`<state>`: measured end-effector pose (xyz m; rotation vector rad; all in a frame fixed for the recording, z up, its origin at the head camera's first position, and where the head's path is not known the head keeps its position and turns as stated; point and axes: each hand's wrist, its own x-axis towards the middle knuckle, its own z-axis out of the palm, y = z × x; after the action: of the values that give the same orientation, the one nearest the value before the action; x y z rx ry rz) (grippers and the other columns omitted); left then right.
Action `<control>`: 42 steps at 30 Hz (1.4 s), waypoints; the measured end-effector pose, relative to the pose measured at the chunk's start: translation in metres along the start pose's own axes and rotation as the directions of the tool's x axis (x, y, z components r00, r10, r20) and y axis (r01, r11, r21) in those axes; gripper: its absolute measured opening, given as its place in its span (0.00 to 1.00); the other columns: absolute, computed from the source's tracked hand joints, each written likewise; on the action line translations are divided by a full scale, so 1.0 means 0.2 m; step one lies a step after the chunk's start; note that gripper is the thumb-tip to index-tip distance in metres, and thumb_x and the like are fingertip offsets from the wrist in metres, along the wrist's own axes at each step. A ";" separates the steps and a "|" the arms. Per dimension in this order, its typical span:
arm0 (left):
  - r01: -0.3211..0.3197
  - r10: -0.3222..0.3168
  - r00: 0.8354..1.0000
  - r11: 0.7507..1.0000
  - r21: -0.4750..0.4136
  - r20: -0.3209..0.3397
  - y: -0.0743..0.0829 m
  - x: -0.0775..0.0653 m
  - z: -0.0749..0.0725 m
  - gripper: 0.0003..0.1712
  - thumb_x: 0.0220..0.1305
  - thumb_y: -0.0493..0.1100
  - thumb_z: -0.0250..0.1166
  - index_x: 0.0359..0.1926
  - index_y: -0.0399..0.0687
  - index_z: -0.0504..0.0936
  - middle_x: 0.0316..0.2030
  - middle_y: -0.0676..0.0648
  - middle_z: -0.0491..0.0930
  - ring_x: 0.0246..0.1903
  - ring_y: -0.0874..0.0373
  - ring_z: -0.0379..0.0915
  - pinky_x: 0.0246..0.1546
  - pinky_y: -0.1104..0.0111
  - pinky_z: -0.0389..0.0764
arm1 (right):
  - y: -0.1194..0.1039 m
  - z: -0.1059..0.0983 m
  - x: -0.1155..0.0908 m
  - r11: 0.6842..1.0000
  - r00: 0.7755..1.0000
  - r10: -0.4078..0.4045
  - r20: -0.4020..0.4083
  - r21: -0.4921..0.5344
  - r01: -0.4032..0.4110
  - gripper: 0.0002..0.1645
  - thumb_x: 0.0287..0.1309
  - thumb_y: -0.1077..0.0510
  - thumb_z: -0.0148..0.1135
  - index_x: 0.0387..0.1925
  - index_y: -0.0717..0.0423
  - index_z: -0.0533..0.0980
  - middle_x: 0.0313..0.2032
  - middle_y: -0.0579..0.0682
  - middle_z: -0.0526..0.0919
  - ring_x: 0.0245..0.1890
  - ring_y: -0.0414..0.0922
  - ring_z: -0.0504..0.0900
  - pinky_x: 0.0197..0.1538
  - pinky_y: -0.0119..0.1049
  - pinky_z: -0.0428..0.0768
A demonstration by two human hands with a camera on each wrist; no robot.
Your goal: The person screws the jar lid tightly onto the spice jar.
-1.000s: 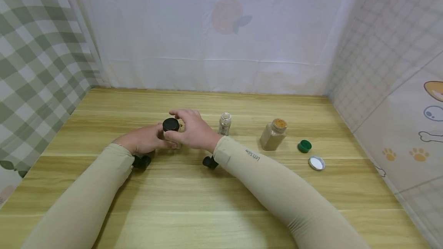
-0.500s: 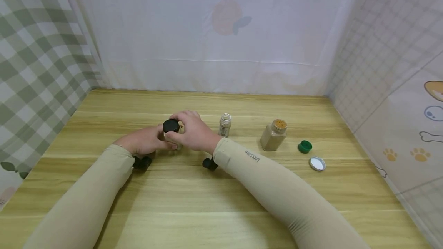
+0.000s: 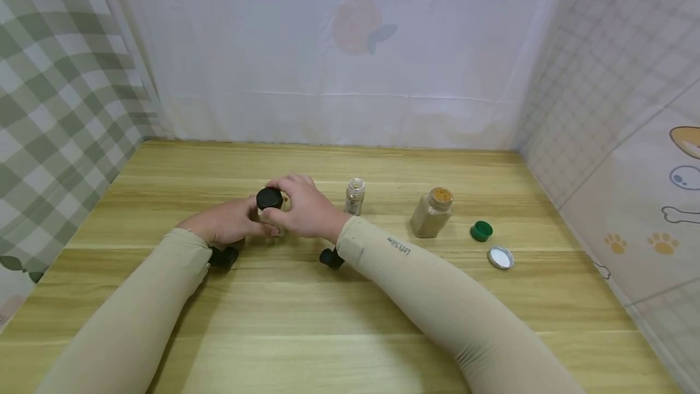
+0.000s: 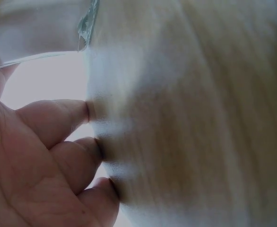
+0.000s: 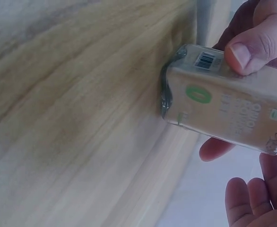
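A square glass spice jar [image 5: 214,94] of tan powder carries a barcode, a green oval and blurred print. Its round black lid [image 3: 270,198] is on top. My left hand [image 3: 232,221] grips the jar body; its thumb [image 5: 252,52] presses one side in the right wrist view. Around the lid curve the thumb and fingers of my right hand [image 3: 308,207]. In the left wrist view, part of the jar's clear glass [image 4: 30,28] appears at the upper left, above my left fingers [image 4: 77,161], whose tips rest on the wooden tabletop [image 4: 186,118].
A small uncapped glass bottle [image 3: 354,198] stands right of my hands. Farther right is an open jar [image 3: 431,214] with orange-yellow powder at its mouth. Beside it lie a green cap [image 3: 481,231] and a silver-rimmed lid [image 3: 500,258]. Curtains and patterned walls enclose the table.
My right fingers have closed in around the black lid from a looser, raised pose. The left hand and the jar stay in place.
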<state>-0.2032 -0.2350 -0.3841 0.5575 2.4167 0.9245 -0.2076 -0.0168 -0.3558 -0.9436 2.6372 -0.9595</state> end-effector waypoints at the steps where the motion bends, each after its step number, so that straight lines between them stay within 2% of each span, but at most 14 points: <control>1: -0.004 0.004 1.000 1.000 0.005 -0.001 0.00 0.00 0.00 0.43 0.71 0.63 0.68 0.79 0.54 0.63 0.75 0.38 0.68 0.70 0.42 0.69 0.66 0.43 0.72 | 0.00 0.00 0.00 1.000 1.000 0.005 -0.004 -0.003 -0.005 0.32 0.72 0.44 0.65 0.70 0.53 0.74 0.69 0.52 0.75 0.71 0.51 0.66 0.70 0.46 0.71; 4: -0.004 0.004 1.000 1.000 0.019 -0.009 0.01 0.00 0.00 0.45 0.70 0.64 0.68 0.80 0.55 0.62 0.76 0.39 0.67 0.71 0.41 0.68 0.67 0.42 0.71 | 0.00 0.00 0.00 1.000 1.000 0.013 -0.016 0.000 -0.013 0.33 0.71 0.43 0.67 0.70 0.53 0.74 0.69 0.51 0.76 0.72 0.52 0.67 0.72 0.46 0.70; 11: 0.005 -0.005 1.000 1.000 0.018 -0.012 0.01 0.00 0.00 0.45 0.70 0.65 0.68 0.79 0.53 0.63 0.78 0.38 0.63 0.75 0.38 0.63 0.70 0.38 0.67 | 0.01 -0.01 -0.01 0.999 1.000 0.009 0.000 0.050 -0.009 0.42 0.70 0.43 0.68 0.78 0.50 0.66 0.72 0.53 0.73 0.74 0.53 0.64 0.73 0.48 0.69; 17: 0.018 -0.017 1.000 1.000 -0.012 0.010 0.01 -0.01 0.00 0.51 0.70 0.65 0.67 0.83 0.50 0.56 0.79 0.37 0.60 0.75 0.37 0.62 0.70 0.38 0.68 | 0.00 -0.02 -0.01 0.999 0.999 -0.003 0.039 0.037 0.002 0.37 0.71 0.47 0.65 0.76 0.50 0.69 0.71 0.52 0.73 0.74 0.53 0.63 0.72 0.49 0.70; 24: 0.016 -0.016 1.000 1.000 -0.018 0.013 0.01 0.00 0.00 0.44 0.70 0.64 0.68 0.78 0.54 0.64 0.76 0.38 0.65 0.72 0.40 0.66 0.67 0.41 0.71 | 0.00 0.00 -0.01 1.000 1.000 0.015 0.008 0.019 -0.016 0.31 0.71 0.45 0.67 0.69 0.52 0.75 0.71 0.51 0.74 0.72 0.51 0.66 0.72 0.47 0.70; 28: 0.022 -0.022 1.000 1.000 0.003 0.004 0.01 0.00 0.00 0.43 0.70 0.64 0.68 0.77 0.53 0.65 0.75 0.37 0.67 0.72 0.39 0.67 0.67 0.41 0.71 | 0.01 0.00 -0.01 0.999 1.000 0.017 -0.003 0.040 -0.017 0.35 0.70 0.45 0.67 0.72 0.51 0.72 0.71 0.50 0.74 0.73 0.51 0.65 0.73 0.47 0.70; 31: 0.027 -0.027 1.000 1.000 0.004 -0.004 0.00 0.01 0.01 0.46 0.69 0.65 0.69 0.78 0.52 0.64 0.76 0.38 0.65 0.74 0.39 0.65 0.69 0.40 0.69 | 0.01 -0.01 -0.01 0.999 1.000 -0.005 -0.006 0.047 0.005 0.37 0.70 0.47 0.66 0.75 0.50 0.70 0.71 0.51 0.74 0.73 0.52 0.65 0.72 0.47 0.70; 35: 0.025 -0.025 1.000 1.000 -0.001 0.004 -0.01 0.00 0.01 0.51 0.69 0.65 0.68 0.82 0.50 0.56 0.79 0.38 0.60 0.76 0.38 0.61 0.71 0.39 0.67 | 0.00 -0.01 -0.01 1.000 1.000 -0.024 0.014 0.020 0.024 0.35 0.71 0.49 0.63 0.76 0.49 0.70 0.68 0.52 0.75 0.70 0.53 0.66 0.68 0.46 0.72; 38: 0.023 -0.023 1.000 1.000 -0.004 0.010 -0.01 0.00 0.01 0.53 0.70 0.65 0.67 0.84 0.50 0.53 0.80 0.37 0.59 0.76 0.37 0.61 0.70 0.38 0.67 | -0.01 -0.01 -0.01 1.000 1.000 -0.014 0.025 0.006 0.014 0.33 0.72 0.49 0.62 0.75 0.48 0.71 0.67 0.52 0.75 0.69 0.52 0.66 0.66 0.45 0.73; 42: 0.030 -0.030 1.000 1.000 -0.006 0.003 0.00 0.00 0.00 0.53 0.70 0.64 0.68 0.84 0.51 0.54 0.80 0.38 0.59 0.75 0.38 0.62 0.69 0.40 0.68 | -0.01 -0.01 -0.01 1.000 1.000 0.003 0.015 0.005 -0.003 0.32 0.73 0.47 0.64 0.73 0.49 0.72 0.69 0.51 0.74 0.70 0.52 0.66 0.68 0.45 0.73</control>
<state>-0.2025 -0.2352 -0.3847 0.5188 2.4124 0.9169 -0.2059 -0.0156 -0.3541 -0.9411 2.6221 -0.9545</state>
